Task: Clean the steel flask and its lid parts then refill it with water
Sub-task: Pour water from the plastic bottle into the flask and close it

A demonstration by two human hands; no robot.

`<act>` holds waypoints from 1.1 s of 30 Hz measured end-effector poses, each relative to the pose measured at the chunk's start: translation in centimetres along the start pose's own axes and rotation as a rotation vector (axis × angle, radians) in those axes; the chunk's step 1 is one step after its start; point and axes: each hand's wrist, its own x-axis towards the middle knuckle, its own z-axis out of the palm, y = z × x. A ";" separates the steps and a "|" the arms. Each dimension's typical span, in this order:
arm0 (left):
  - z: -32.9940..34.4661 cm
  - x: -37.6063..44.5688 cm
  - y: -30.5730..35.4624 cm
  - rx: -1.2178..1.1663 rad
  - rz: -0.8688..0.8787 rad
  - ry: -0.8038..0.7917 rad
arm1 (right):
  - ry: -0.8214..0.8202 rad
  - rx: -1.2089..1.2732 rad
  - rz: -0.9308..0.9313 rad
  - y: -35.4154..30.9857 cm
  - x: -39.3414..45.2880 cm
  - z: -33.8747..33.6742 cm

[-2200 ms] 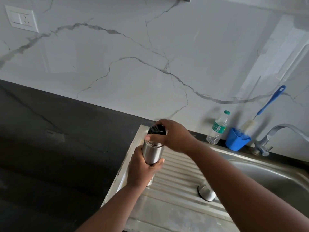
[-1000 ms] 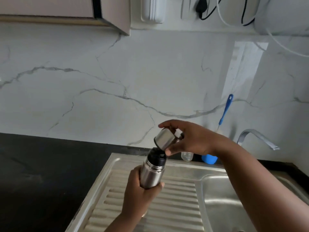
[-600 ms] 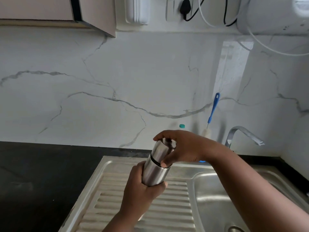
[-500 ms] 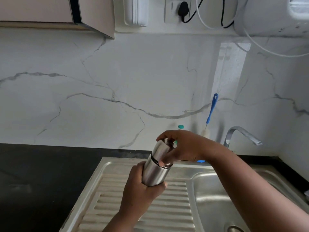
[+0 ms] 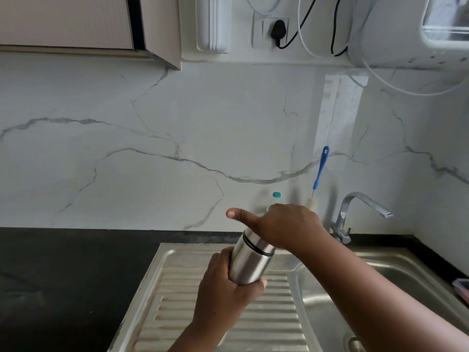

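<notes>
Two hands control the steel flask [image 5: 250,262] above the sink drainboard [image 5: 157,308]. Left hand [image 5: 225,288] wraps the lower body, tilting it steady — likely as the counter-hold. Right hand [image 5: 284,229] covers the steel cap [image 5: 253,240] above that grip, thumb extended; whether its fingers clasp the cap cannot be determined.

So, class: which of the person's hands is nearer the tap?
Right. The right hand rests on the flask's cap, just left of the tap; the left hand grips the flask lower down, farther away.
</notes>
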 end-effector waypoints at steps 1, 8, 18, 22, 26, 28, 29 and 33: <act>-0.2 -0.1 0.0 0.012 0.011 -0.003 | 0.020 0.082 0.006 -0.5 -0.1 0.4; -1.6 -0.5 0.0 0.018 0.041 -0.032 | -0.148 0.636 -0.149 -1.1 -1.3 -0.3; -3.7 -1.2 0.0 -0.095 0.015 -0.196 | -0.522 0.842 -0.278 2.2 -1.8 -2.0; -4.0 -1.5 -0.3 -0.173 -0.031 -0.252 | -0.679 0.907 -0.388 1.7 -1.7 -1.8; -4.5 -1.6 -0.5 -0.198 -0.037 -0.302 | -0.747 0.914 -0.444 1.6 -1.6 -1.8; -4.7 -1.5 -0.6 -0.190 -0.036 -0.322 | -0.745 0.896 -0.462 1.6 -1.5 -1.8; -4.8 -1.4 -0.5 -0.186 -0.036 -0.329 | -0.741 0.883 -0.471 1.7 -1.4 -1.9; -4.8 -1.3 0.0 -0.217 -0.054 -0.316 | -0.652 0.858 -0.443 1.6 -1.3 -2.1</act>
